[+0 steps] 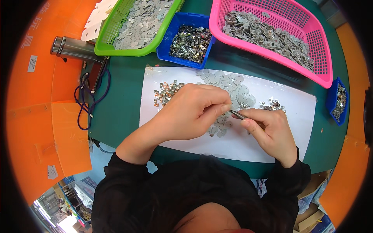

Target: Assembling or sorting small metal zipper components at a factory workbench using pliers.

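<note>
My right hand (274, 130) grips dark metal tweezers (237, 114), their tip pointing left to the fingertips of my left hand. Thumb and forefinger of my left hand (198, 110) are pinched together at that tip; whatever small piece lies between them is hidden. Both hands are over a white sheet (287, 141). Beneath and beyond them spread loose flat grey metal plates (239, 91). A heap of small coppery and silver parts (165, 93) lies beyond my left wrist, partly covered by the hand. Another cluster of small metal parts (273, 104) sits just beyond my right hand.
Along the table's far side stand a green basket (145, 52) of flat plates, a blue bin (165, 48) of small parts and a pink basket (268, 50) of metal pieces. A smaller blue bin (333, 95) is at right. A metal cylinder (75, 48) and purple cord (107, 87) lie left.
</note>
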### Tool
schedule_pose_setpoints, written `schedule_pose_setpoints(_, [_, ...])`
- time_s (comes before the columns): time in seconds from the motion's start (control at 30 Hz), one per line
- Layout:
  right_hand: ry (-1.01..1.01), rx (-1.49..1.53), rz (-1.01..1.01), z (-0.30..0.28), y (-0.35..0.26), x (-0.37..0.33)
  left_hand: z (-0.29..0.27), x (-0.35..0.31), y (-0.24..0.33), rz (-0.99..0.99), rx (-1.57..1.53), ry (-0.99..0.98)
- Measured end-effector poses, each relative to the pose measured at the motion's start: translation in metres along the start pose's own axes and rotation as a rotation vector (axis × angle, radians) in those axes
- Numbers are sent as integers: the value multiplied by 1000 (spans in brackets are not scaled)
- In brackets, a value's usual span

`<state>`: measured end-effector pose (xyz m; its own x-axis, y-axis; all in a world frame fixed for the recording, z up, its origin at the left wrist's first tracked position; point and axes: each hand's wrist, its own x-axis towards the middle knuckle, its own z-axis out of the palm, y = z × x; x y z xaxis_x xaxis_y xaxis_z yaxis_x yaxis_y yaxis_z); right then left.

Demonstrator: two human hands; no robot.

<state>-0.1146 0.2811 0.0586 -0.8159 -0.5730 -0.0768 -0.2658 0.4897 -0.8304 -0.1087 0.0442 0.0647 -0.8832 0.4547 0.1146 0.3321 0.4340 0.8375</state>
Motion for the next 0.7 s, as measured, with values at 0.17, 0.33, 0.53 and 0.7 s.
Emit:
schedule_pose_setpoints(0.17, [-43,56,12,-1,0,1,-2,0,1,-24,-42,-34])
schedule_pose_setpoints(0.33, [-28,-11,3,-1,-2,-1,1,-1,1,46,15,8])
schedule_pose_setpoints(0.53, [212,-141,-59,14,-7,0,2,-3,3,-31,24,49])
schedule_pose_setpoints(0.7, [387,80,57,-15,-12,8,-6,1,-18,-268,-903,78])
